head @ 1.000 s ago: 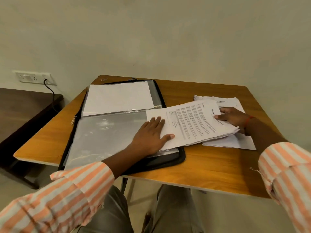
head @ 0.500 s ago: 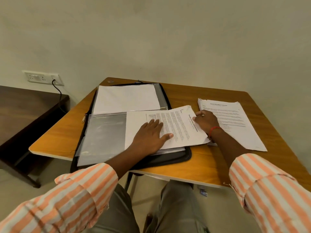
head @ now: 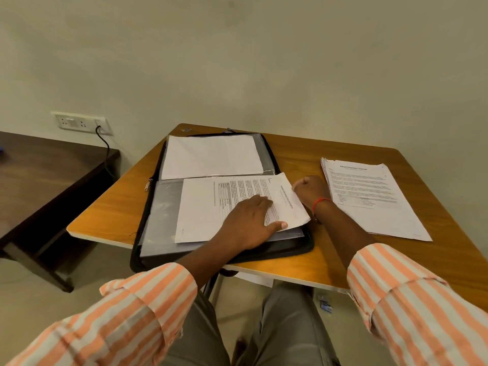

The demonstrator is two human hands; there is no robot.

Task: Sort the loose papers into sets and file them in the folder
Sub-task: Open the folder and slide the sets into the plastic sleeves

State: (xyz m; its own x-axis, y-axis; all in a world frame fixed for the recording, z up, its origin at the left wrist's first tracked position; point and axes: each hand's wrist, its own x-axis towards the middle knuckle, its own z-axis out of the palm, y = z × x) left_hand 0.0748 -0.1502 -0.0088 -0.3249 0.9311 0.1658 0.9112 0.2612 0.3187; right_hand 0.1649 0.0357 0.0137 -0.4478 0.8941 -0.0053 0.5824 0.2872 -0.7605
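- We look down on a wooden table (head: 343,254) set against a plain pale wall, with a darker low table (head: 39,180) to the left and a socket plate (head: 79,123) on the wall above it.
- A black zip folder (head: 290,250) lies open on the left half of the table, its clear sleeves facing up.
- The far sleeve (head: 266,151) holds a blank white sheet.
- On the near sleeve lies a printed set of papers (head: 206,215), turned sideways. Its right end juts past the sleeve's right edge, and we cannot tell how far its left end is tucked inside.
- The left hand (head: 250,223) rests flat on this set, fingers straight and thumb spread, pressing it down.
- The right hand (head: 310,191), with a red thread at the wrist, has its fingers curled and pinches the set's far right corner.
- A stack of loose papers (head: 369,199) lies on the right of the table, apart from the folder and just beside the right hand.
- Both forearms wear orange-and-white striped sleeves.
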